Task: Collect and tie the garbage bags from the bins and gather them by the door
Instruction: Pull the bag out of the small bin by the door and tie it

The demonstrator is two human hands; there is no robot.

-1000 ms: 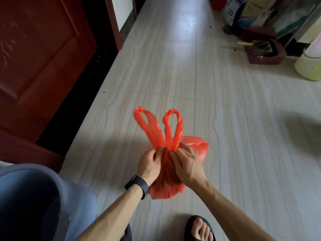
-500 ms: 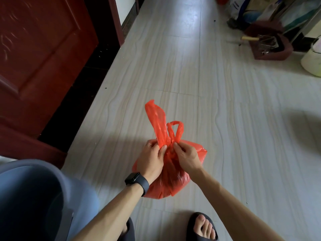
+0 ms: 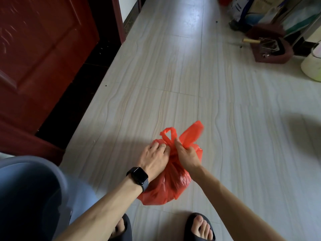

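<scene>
One red door (image 3: 43, 58) stands left, one grey bin (image 3: 31, 188) below it. One red garbage bag (image 3: 170, 185) is low, right of the bin; the left hand (image 3: 154, 159) pinches its neck, the right hand (image 3: 186, 153) grips one of two handles (image 3: 191, 134).

Running dim; glaring off floor (image 3: 187, 21) at 12 o'clock, shadowing around 8 o'clock, motion-smearing garbage bag (image 3: 169, 186) tip, bending edges.

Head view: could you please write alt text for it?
A person's left hand and right hand pinch the handles of a red plastic garbage bag over pale floor tiles, near a dark red wooden door.
</scene>
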